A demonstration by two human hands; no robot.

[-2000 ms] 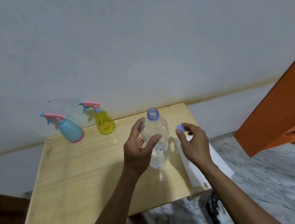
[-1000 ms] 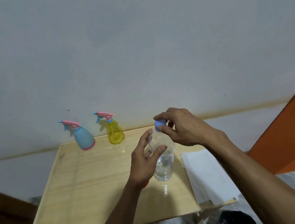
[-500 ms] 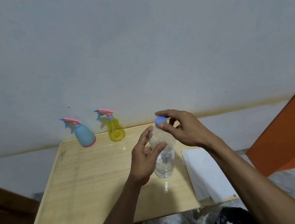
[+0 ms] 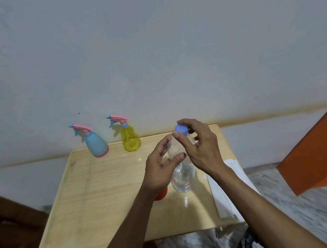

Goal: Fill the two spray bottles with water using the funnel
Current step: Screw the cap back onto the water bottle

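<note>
A clear plastic water bottle (image 4: 183,177) stands upright on the wooden table (image 4: 98,198). My left hand (image 4: 160,169) is wrapped around its upper body. My right hand (image 4: 200,146) pinches the blue cap (image 4: 181,129) on the bottle's neck. A blue spray bottle (image 4: 96,144) and a yellow spray bottle (image 4: 130,139), both with pink trigger heads on, stand at the table's far edge by the wall. An orange-red object (image 4: 162,194), perhaps the funnel, peeks out under my left wrist, mostly hidden.
White paper (image 4: 224,193) lies on the table's right side, overhanging the edge. An orange slanted panel (image 4: 317,150) rises at the right. The wall runs directly behind the table. Marble floor (image 4: 304,210) shows at the lower right.
Two seconds ago the bottle was uncapped and my right hand held the cap beside it. The right hand has since brought the cap onto the neck and stays there.
</note>
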